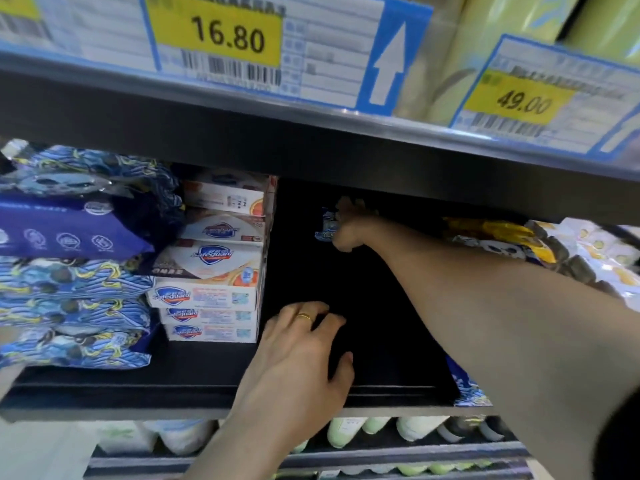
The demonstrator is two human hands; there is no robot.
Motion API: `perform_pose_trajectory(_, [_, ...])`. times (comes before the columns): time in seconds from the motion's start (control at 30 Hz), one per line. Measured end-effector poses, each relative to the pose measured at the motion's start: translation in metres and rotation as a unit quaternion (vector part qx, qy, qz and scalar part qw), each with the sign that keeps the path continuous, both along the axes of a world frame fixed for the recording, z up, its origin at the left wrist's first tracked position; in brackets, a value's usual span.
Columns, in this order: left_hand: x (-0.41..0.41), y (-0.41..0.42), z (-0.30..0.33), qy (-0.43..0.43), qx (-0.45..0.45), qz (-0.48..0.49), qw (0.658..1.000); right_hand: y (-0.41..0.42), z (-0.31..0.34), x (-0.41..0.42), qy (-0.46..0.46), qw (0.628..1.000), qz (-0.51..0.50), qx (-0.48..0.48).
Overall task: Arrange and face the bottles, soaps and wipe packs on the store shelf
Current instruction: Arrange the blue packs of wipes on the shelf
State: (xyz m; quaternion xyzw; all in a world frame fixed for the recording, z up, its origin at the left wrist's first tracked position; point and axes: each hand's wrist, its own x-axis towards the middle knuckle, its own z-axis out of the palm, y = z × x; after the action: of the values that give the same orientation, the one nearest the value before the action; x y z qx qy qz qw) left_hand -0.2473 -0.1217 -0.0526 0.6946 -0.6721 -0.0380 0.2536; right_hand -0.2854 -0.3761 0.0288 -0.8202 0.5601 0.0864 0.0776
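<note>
Reaching deep into the dark shelf (pixel 194 393), the person's right hand (pixel 351 226) grips a blue-and-white printed wipe pack (pixel 327 223) at the back, apparently to pull it forward, while the left hand (pixel 298 355), fingers relaxed, rests on the bare gap beside the stacked white soap boxes (pixel 211 292).

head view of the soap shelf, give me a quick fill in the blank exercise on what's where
1. The right hand reaches to the back of the shelf and grips a ____ and white pack.
2. The left hand, wearing a gold ____ , rests on the shelf.
3. The stacked soap boxes show the brand name ____ .
4. The yellow price tag right above the soap reads ____ .

Missing words: blue; ring; Safeguard; 16.80
</note>
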Motion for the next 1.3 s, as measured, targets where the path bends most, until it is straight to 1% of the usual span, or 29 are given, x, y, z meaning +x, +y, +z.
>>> perform_pose_trajectory(0.07, [0.0, -0.001, 0.0, -0.002, -0.002, 0.001, 1.0, 0.002, 0.003, -0.002, -0.001, 1.0, 0.011, 0.004])
perform_pose_trajectory(0.13, [-0.001, -0.001, -0.001, 0.001, -0.006, 0.002, 1.0, 0.009, 0.008, -0.006, -0.012, 0.999, 0.01, 0.029])
perform_pose_trajectory(0.3, [0.0, -0.001, -0.001, 0.014, -0.011, -0.004, 1.0, 0.055, 0.03, -0.016, -0.014, 0.999, 0.003, 0.032])
perform_pose_trajectory(0.43, [0.0, 0.001, -0.001, 0.017, 0.002, -0.009, 1.0, 0.103, 0.051, -0.032, -0.09, 0.995, 0.031, -0.001])
perform_pose_trajectory(0.5, [-0.001, 0.003, 0.001, 0.059, -0.003, -0.009, 0.998, 0.127, 0.061, -0.043, -0.123, 0.991, 0.049, -0.02])
perform_pose_trajectory(0.53, [0.0, 0.003, 0.002, 0.097, -0.01, -0.009, 0.995, 0.14, 0.064, -0.05, -0.134, 0.989, 0.056, -0.028])
perform_pose_trajectory(0.6, [0.003, 0.004, 0.004, 0.208, -0.006, 0.002, 0.978, 0.165, 0.063, -0.064, -0.167, 0.983, 0.067, -0.044])
perform_pose_trajectory(0.63, [0.003, 0.005, 0.008, 0.294, 0.007, 0.008, 0.956, 0.178, 0.061, -0.072, -0.191, 0.977, 0.074, -0.054])
perform_pose_trajectory(0.67, [0.004, 0.004, 0.013, 0.386, 0.009, 0.021, 0.922, 0.19, 0.057, -0.079, -0.213, 0.971, 0.078, -0.068])
perform_pose_trajectory(0.73, [0.003, 0.007, 0.02, 0.553, -0.001, 0.063, 0.831, 0.217, 0.049, -0.093, -0.242, 0.961, 0.079, -0.112])
perform_pose_trajectory(0.77, [0.002, 0.01, 0.024, 0.612, -0.002, 0.087, 0.786, 0.23, 0.044, -0.1, -0.248, 0.956, 0.078, -0.138])
perform_pose_trajectory(0.83, [0.0, 0.02, 0.032, 0.684, 0.004, 0.124, 0.718, 0.251, 0.035, -0.11, -0.268, 0.944, 0.09, -0.171])
perform_pose_trajectory(0.87, [0.0, 0.025, 0.037, 0.714, 0.013, 0.124, 0.689, 0.257, 0.029, -0.114, -0.284, 0.937, 0.101, -0.177])
perform_pose_trajectory(0.9, [0.001, 0.03, 0.041, 0.737, 0.027, 0.114, 0.665, 0.26, 0.024, -0.117, -0.3, 0.929, 0.113, -0.183])
perform_pose_trajectory(0.93, [0.001, 0.034, 0.046, 0.743, 0.039, 0.104, 0.659, 0.26, 0.02, -0.121, -0.311, 0.923, 0.125, -0.19])
perform_pose_trajectory(0.97, [0.001, 0.038, 0.053, 0.73, 0.052, 0.099, 0.674, 0.259, 0.016, -0.125, -0.315, 0.919, 0.135, -0.195])
perform_pose_trajectory(1.07, [-0.005, 0.053, 0.076, 0.648, 0.089, 0.043, 0.755, 0.259, 0.009, -0.134, -0.316, 0.914, 0.162, -0.198])
perform_pose_trajectory(1.13, [-0.009, 0.059, 0.087, 0.598, 0.101, 0.025, 0.794, 0.257, 0.005, -0.137, -0.319, 0.908, 0.179, -0.202])
perform_pose_trajectory(1.2, [-0.013, 0.061, 0.092, 0.568, 0.105, 0.04, 0.815, 0.257, 0.002, -0.139, -0.326, 0.903, 0.192, -0.205])
perform_pose_trajectory(1.3, [-0.017, 0.063, 0.093, 0.561, 0.09, 0.065, 0.82, 0.259, 0.0, -0.145, -0.362, 0.894, 0.201, -0.171])
